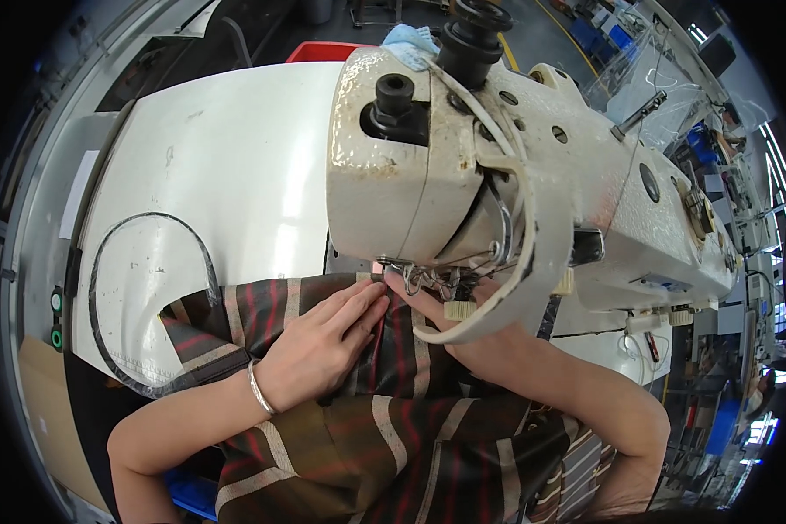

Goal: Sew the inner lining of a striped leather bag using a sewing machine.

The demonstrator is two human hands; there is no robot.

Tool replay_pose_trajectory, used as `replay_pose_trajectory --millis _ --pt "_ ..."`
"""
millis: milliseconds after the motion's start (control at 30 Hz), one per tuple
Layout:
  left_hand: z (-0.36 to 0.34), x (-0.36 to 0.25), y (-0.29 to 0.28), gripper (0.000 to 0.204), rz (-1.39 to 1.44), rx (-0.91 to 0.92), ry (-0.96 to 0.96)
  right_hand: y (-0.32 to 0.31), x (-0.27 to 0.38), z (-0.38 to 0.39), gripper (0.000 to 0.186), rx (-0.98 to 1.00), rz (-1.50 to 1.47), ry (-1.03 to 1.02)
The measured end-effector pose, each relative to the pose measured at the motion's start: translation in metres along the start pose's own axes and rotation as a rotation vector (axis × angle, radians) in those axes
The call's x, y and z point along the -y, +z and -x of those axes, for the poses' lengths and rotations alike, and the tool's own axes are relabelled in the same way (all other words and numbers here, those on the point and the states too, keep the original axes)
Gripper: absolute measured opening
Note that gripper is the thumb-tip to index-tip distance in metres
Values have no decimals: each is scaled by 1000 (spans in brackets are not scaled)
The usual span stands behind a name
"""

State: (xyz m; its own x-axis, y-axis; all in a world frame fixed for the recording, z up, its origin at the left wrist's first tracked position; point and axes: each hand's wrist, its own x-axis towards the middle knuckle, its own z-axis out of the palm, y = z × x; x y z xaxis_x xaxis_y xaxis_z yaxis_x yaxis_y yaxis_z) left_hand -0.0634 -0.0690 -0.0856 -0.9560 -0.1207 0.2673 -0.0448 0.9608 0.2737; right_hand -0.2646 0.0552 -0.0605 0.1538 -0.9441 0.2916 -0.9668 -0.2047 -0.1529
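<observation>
Bulky and white, the sewing machine (371, 188) looms closest, with a black knob (476, 52) and a crumpled pale blue rag (410, 45) on top. Below it, both forearms come in from the lower corners, elbows bent out to the sides, and the hands meet near the needle area.

The left hand (319, 349) is palm down on the striped cloth (341, 445), its wrist ringed by a silver bracelet (258, 390). Its fingers are close together, nearly straight, and point up and to the right. They touch the top of the cloth; whether any of it is pinched beneath them cannot be told.

The right hand (480, 347) reaches in under the machine, partly hidden by a curved white guard (533, 231). One finger stretches left, close to the left fingertips and just beside the metal parts at the needle. Its hold, too, cannot be made out.

The brown, red and cream cloth lies under both hands at the table's near edge and bunches in folds below them. To the left, a dark strip (211, 281) loops over the white table (183, 157).
</observation>
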Motion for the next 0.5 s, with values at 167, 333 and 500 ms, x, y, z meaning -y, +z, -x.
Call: replay_pose_trajectory --millis 167,333,500 --pt "-1 0 1 52 -58 4 42 5 1 -4 24 84 11 10" --pt "-3 0 -2 56 -141 4 73 3 -4 -2 18 73 -107 71" --pt "-8 2 -4 58 -151 21 78 31 -21 9 14 93 -101 26"
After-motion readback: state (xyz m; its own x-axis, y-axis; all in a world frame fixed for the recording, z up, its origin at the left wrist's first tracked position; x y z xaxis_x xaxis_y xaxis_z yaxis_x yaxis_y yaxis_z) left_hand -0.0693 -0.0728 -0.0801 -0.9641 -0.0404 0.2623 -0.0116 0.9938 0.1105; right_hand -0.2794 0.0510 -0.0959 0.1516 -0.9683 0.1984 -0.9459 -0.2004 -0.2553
